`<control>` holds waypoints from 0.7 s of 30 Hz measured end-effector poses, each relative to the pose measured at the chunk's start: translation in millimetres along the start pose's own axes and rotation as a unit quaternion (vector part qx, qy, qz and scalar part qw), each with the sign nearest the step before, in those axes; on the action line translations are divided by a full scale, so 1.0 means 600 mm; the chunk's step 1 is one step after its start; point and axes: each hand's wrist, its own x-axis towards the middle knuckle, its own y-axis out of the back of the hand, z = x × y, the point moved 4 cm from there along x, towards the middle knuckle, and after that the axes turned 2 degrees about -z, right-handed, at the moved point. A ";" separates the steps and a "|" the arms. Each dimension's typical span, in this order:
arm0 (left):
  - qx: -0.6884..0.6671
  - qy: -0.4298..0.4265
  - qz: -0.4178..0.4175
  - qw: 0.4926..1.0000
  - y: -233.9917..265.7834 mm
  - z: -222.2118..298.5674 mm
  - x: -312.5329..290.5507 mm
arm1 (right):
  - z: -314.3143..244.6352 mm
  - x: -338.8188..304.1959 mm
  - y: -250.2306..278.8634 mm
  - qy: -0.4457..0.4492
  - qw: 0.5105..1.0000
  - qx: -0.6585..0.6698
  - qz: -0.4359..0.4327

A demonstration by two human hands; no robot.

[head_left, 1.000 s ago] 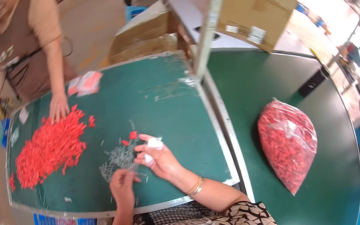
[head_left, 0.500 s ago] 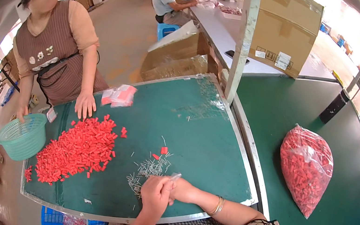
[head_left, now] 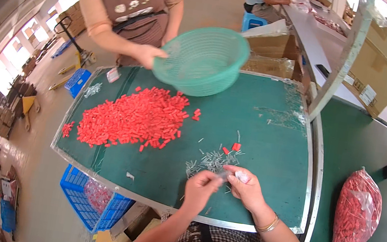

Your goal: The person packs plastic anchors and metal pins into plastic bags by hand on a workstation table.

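Note:
Close to the table's near edge, my left hand (head_left: 202, 189) and my right hand (head_left: 246, 189) face each other, fingers closed. Between them is a small crumpled clear plastic bag (head_left: 241, 177); the right fingers wrap round it and the left fingertips pinch its blurred end. Just beyond my hands lies a loose heap of thin silvery metal pins (head_left: 212, 159), with a few red pieces (head_left: 236, 147) at its far side. Left of it spreads a large pile of small red plastic pieces (head_left: 133, 117).
Across the table (head_left: 273, 128), a co-worker (head_left: 138, 8) holds a green plastic basket (head_left: 202, 64) over the far edge. A big clear bag of red pieces (head_left: 357, 213) lies on the right-hand table. A blue crate (head_left: 94, 201) stands below the near left edge. A post (head_left: 342, 58) rises at the right corner.
My view has swung left. My hands have moved slightly apart, with the plastic bag between them. The co-worker has brought the green basket from the left side to above the table.

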 end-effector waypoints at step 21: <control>-0.071 -0.020 0.035 0.997 0.002 -0.009 0.003 | 0.010 -0.003 0.015 0.003 0.987 -0.105 0.125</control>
